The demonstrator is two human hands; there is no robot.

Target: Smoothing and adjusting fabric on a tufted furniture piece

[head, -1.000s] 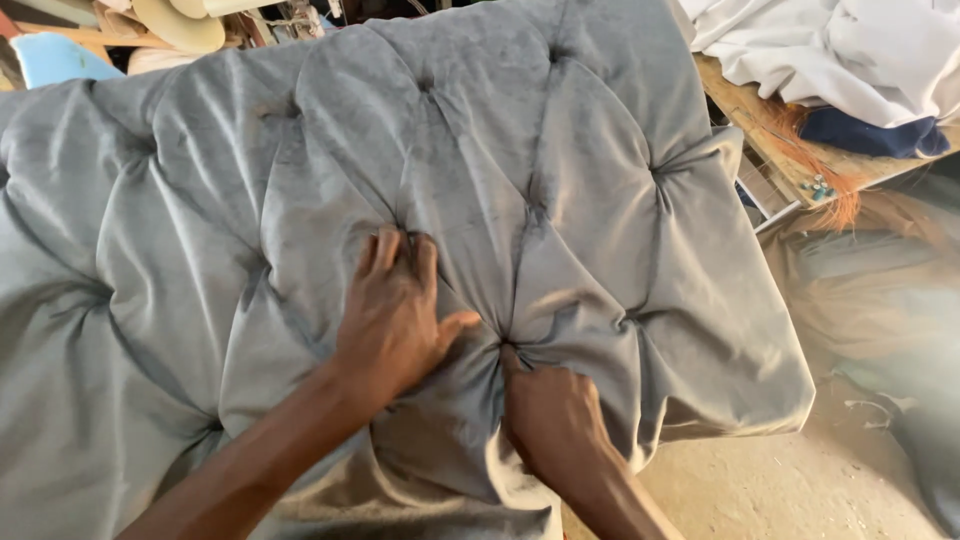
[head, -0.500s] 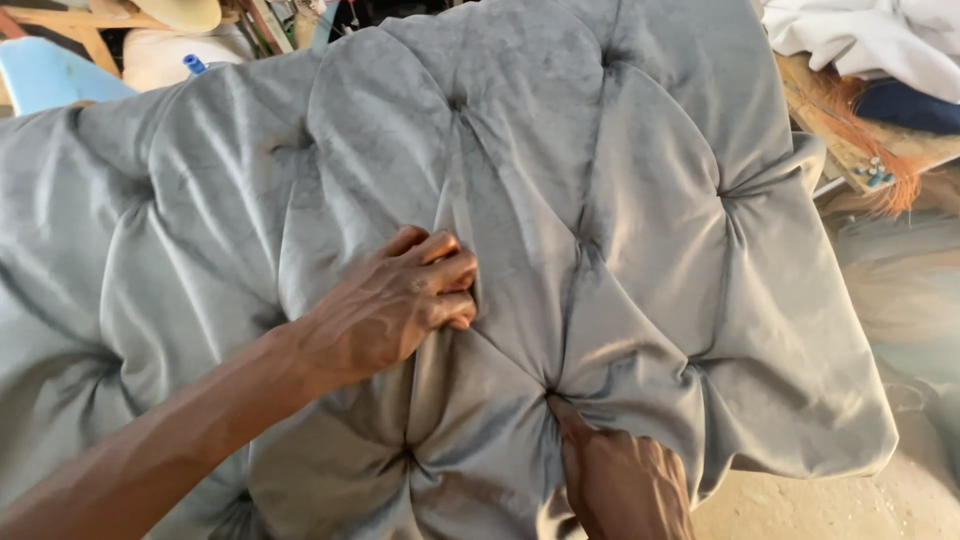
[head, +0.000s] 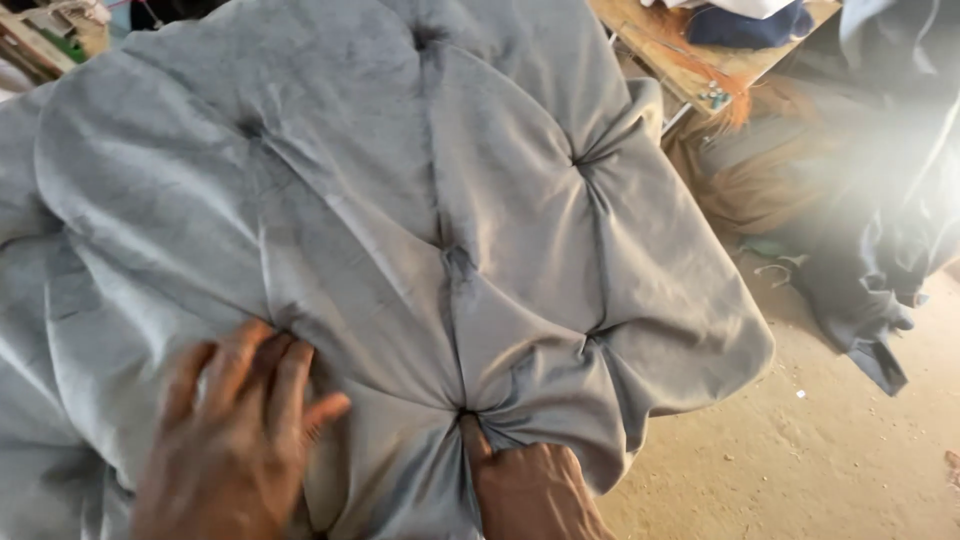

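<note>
A large grey tufted cushion (head: 400,200) with deep diamond folds fills most of the view. My left hand (head: 235,430) lies flat on the fabric at the lower left, fingers spread and pressing into a fold. At the bottom centre my right hand (head: 520,485) pushes a finger into a tuft dimple (head: 462,412), where the fabric gathers into pleats. Neither hand holds a tool.
Sandy ground (head: 820,450) lies at the lower right. A dark grey cloth (head: 880,200) is heaped at the right. A wooden board (head: 700,60) with a blue and white fabric bundle (head: 745,20) sits at the top right. Wooden clutter (head: 50,35) is at the top left.
The view has shifted right and closer. My left hand slid down and left across the fabric and flattened out. My right hand came further into view at the tuft.
</note>
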